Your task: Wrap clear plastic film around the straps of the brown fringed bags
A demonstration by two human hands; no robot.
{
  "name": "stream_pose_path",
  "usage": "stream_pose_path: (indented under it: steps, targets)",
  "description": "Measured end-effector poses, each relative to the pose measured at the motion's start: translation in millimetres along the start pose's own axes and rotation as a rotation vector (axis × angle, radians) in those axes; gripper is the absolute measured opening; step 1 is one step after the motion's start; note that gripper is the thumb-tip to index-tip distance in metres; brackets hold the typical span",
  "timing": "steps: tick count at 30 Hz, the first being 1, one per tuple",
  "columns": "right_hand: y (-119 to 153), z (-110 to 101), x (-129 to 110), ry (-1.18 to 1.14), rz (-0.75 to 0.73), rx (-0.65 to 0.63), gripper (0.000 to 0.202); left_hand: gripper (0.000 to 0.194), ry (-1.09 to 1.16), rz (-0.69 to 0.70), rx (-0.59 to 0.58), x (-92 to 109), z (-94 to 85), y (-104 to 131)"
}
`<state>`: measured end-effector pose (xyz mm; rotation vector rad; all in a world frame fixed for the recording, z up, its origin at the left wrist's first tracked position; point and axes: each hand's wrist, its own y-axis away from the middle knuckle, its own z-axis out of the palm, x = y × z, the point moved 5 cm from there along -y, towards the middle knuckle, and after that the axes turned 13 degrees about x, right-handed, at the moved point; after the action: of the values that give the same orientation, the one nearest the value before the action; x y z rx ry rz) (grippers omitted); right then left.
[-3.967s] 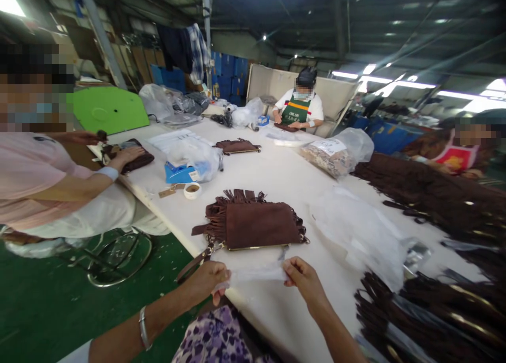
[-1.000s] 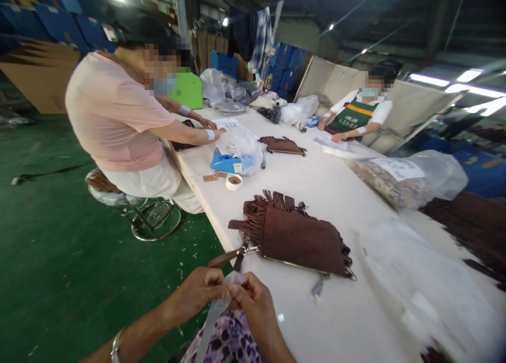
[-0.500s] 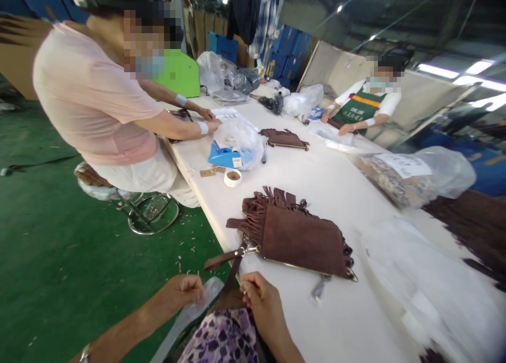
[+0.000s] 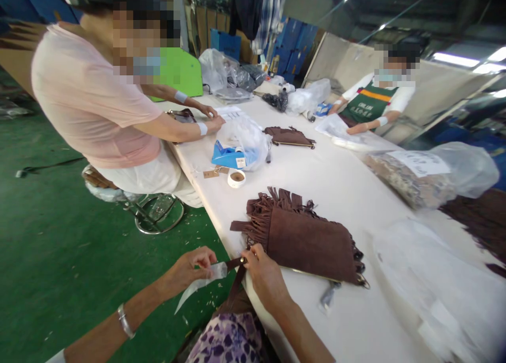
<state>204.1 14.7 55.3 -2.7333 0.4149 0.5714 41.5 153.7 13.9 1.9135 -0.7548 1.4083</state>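
Observation:
A brown fringed bag (image 4: 312, 242) lies flat on the white table, its fringe toward the far left side. From its near left corner a brown wrist strap (image 4: 236, 278) hangs over the table's edge. My left hand (image 4: 200, 265) is closed on a strip of thin translucent plastic (image 4: 218, 271), which covers the strap's looped end; a long tail of it dangles below. My right hand (image 4: 264, 273) pinches the strap near its metal stud, beside the bag's corner. A small wrapped item (image 4: 328, 294) lies at the bag's near edge.
A tape roll (image 4: 236, 178), tags (image 4: 215, 172) and a blue dispenser (image 4: 229, 156) sit farther along the table (image 4: 300, 178). Another brown bag (image 4: 290, 136) lies beyond. White plastic sheeting (image 4: 430, 278) covers the right. Two co-workers, one in pink (image 4: 95, 99), one in a green apron (image 4: 367, 107), work nearby.
My left hand has moved up with the plastic strip, which now covers the strap's end. My right hand has risen to the strap by the bag's corner.

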Motion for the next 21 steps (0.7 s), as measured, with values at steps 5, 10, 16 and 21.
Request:
stream_pose_path:
  steps: [5,10,16,21]
  targets:
    - [5.7,-10.7,5.0,-0.110,0.027,0.024,0.036,0.024,-0.010,-0.016,-0.111,5.9,2.8,0.8]
    - [5.6,-19.7,8.7,-0.184,0.040,0.081,0.035,0.030,0.065,-0.096,-0.290,-3.0,19.8,8.0]
    - [16.4,-25.3,14.6,-0.294,0.162,0.220,0.032,0.043,0.154,-0.162,-0.211,-1.9,7.9,22.8]
    - [54.4,-5.1,8.8,-0.637,0.633,0.193,0.024,0.040,0.197,-0.182,-0.215,28.5,1.4,46.4]
